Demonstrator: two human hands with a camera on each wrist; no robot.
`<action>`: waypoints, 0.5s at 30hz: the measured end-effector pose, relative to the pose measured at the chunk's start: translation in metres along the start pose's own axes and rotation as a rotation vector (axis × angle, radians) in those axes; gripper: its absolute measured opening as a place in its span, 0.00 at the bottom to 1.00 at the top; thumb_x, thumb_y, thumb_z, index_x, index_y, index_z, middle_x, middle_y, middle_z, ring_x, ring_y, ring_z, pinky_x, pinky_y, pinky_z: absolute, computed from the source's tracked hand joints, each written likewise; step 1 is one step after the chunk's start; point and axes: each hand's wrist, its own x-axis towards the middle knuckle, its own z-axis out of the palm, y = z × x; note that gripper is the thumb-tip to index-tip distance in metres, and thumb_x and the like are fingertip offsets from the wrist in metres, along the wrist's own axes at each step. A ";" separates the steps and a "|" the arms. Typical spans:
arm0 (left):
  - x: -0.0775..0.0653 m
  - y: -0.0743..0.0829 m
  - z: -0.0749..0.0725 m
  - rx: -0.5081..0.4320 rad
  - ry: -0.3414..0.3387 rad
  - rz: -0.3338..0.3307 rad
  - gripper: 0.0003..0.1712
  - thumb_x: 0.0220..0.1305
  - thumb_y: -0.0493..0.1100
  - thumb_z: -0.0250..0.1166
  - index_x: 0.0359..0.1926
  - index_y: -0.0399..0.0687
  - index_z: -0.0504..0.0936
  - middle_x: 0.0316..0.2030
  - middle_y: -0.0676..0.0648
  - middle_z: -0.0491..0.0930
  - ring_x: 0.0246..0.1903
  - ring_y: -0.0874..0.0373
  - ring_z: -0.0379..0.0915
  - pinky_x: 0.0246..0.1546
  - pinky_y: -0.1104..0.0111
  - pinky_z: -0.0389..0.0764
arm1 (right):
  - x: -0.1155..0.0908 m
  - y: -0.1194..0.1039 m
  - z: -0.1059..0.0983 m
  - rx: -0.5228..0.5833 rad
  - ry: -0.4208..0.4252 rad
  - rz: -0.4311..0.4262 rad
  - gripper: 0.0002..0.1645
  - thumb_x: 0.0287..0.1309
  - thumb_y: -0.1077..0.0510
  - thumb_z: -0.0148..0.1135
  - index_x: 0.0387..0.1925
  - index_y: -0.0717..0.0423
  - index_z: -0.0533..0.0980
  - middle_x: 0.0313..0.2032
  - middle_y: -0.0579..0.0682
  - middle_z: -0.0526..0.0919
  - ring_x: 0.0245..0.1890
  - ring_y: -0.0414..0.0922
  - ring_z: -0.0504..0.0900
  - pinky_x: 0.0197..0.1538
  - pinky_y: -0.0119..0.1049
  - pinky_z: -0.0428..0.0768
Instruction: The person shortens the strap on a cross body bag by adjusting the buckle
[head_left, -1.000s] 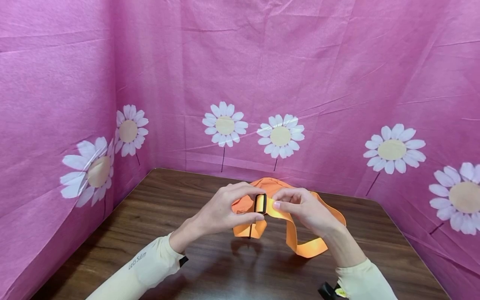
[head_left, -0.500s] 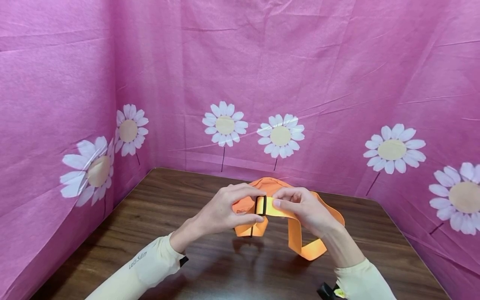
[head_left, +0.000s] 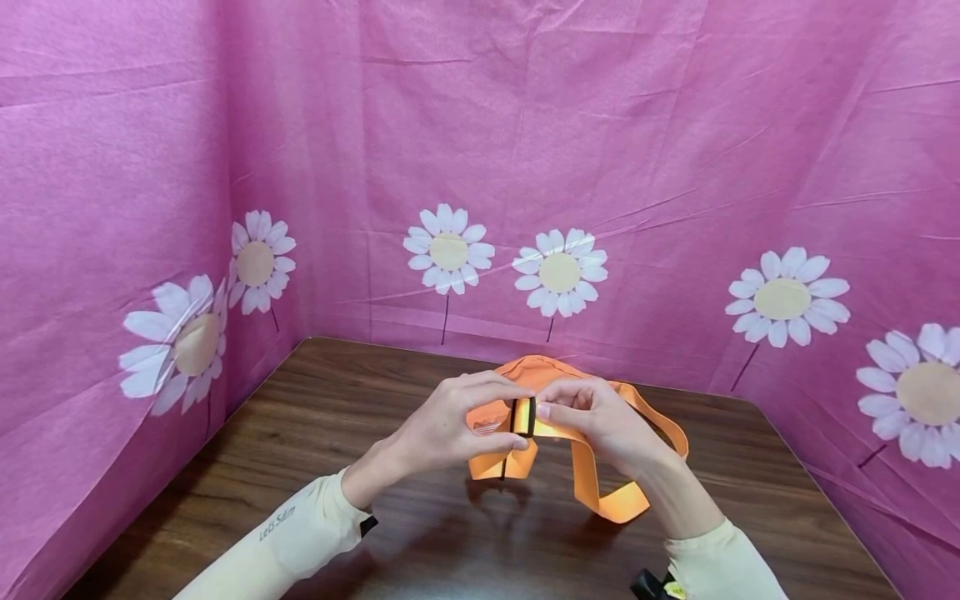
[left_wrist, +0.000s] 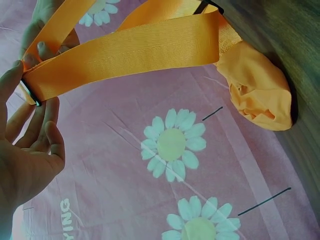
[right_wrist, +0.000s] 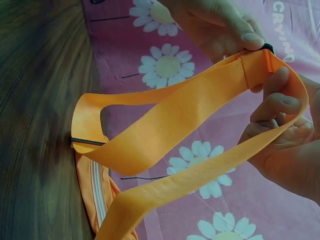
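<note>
An orange fabric bag (head_left: 534,367) lies toward the back of the table, with a zipper (right_wrist: 97,187) along its side. Its wide orange strap (head_left: 587,475) rises in loops in front of it. My left hand (head_left: 442,425) pinches a black slider buckle (head_left: 532,418) between thumb and fingers, holding it above the table. The strap passes through this buckle. Right beside it, my right hand (head_left: 603,421) pinches the strap between thumb and index finger. In the right wrist view, a second black ring (right_wrist: 89,142) joins the strap to the bag end.
The dark wood table (head_left: 360,392) is bordered by a pink cloth (head_left: 637,125) printed with white daisies. It hangs along the back and both sides, close behind the bag.
My right hand's fingertips have shifted left along the strap, up against the buckle. The strap stretch between the hands has shortened, and the buckle has dipped slightly. My left hand keeps its grip.
</note>
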 end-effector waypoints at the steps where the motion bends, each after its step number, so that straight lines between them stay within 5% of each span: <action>1: 0.000 0.000 0.000 0.002 0.002 0.003 0.30 0.55 0.41 0.81 0.58 0.39 0.83 0.53 0.49 0.83 0.56 0.59 0.77 0.57 0.66 0.75 | 0.000 0.000 0.000 0.004 -0.002 -0.002 0.09 0.71 0.62 0.60 0.44 0.65 0.81 0.22 0.45 0.62 0.27 0.42 0.65 0.30 0.34 0.65; 15: -0.002 0.002 -0.011 0.133 -0.009 -0.063 0.31 0.56 0.51 0.80 0.58 0.46 0.83 0.50 0.57 0.82 0.47 0.64 0.75 0.50 0.62 0.73 | -0.006 0.001 -0.017 -0.054 0.029 0.039 0.09 0.69 0.62 0.62 0.47 0.62 0.82 0.33 0.47 0.75 0.38 0.44 0.72 0.41 0.38 0.74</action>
